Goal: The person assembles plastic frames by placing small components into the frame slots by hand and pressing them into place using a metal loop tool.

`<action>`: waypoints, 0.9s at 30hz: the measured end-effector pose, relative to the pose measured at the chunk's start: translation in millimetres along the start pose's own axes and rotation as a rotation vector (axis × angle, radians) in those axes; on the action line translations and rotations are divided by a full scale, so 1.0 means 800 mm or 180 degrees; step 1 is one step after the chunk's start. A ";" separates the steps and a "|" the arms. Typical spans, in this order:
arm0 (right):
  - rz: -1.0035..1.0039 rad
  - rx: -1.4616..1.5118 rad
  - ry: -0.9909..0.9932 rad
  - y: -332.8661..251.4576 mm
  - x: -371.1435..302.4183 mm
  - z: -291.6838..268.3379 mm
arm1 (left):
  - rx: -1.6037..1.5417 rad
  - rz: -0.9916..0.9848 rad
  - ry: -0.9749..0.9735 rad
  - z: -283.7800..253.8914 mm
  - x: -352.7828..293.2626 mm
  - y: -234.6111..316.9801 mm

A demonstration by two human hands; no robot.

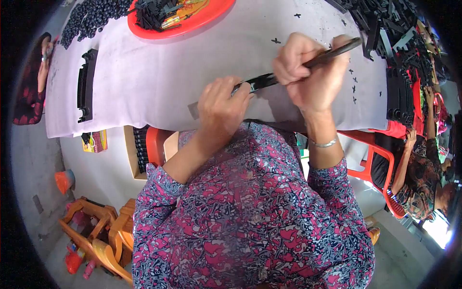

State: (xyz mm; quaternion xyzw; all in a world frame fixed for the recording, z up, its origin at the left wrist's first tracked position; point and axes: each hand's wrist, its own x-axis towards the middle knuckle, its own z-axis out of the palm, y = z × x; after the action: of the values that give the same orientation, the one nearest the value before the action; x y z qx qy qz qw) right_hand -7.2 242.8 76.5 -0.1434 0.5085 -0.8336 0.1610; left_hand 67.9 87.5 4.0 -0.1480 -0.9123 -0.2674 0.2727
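My left hand (222, 103) is closed around one end of a narrow, glossy black plastic strip (262, 82), held above the white-covered table. The strip runs up to the fingers of my right hand (313, 72), which is curled and smeared by motion. A dark, blurred bar (337, 50) lies across the right palm and sticks out to the right. Whether it is the same strip or a separate piece, I cannot tell. Several small black cross-shaped pieces (354, 89) lie on the cloth beside my right hand.
A red tray (180, 34) of black parts stands at the back. Black beads (89, 21) are heaped back left; a notched black strip (86, 85) lies left. Black parts (385, 24) are piled at right. Other people sit at both sides; a red chair (370, 164) stands right.
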 end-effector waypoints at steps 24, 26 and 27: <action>-0.0030 -0.3370 0.0449 0.007 -0.048 -0.022 | -0.0034 -0.0341 -0.0592 -0.054 0.003 -0.011; 0.0007 -0.3761 0.0109 0.010 -0.059 0.001 | -0.0137 -0.0340 -0.0489 -0.052 0.004 -0.009; 0.0189 -0.3877 -0.0056 0.011 -0.061 0.005 | -0.0133 -0.0352 -0.0487 -0.050 0.003 -0.009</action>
State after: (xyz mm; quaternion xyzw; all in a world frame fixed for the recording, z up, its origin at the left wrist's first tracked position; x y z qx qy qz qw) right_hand 39.9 256.4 66.9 -0.2024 0.8963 -0.3869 0.0774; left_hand 79.7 58.7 30.8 -0.1231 -0.9314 -0.2889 0.1839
